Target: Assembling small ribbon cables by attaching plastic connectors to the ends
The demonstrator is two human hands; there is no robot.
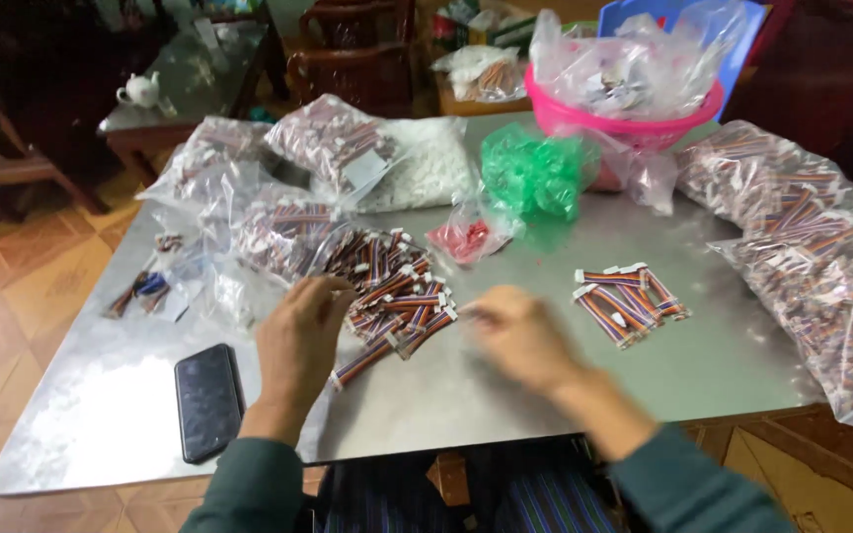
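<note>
A person's left hand point(298, 341) rests half-curled on a loose heap of striped ribbon cables point(392, 291) at the metal table's point(545, 385) centre; the right hand point(520, 336), blurred, seems pinched on one cable. A sorted cable bundle point(629, 294) lies at three o'clock. A careless sweep could tangle both piles.

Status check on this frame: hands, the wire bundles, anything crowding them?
Left hand on the loose pile of striped wire bundles. Right hand blurred, grip unclear, beside the pile. Small sorted bundle group apart to the right. Phone by the left wrist.
</note>
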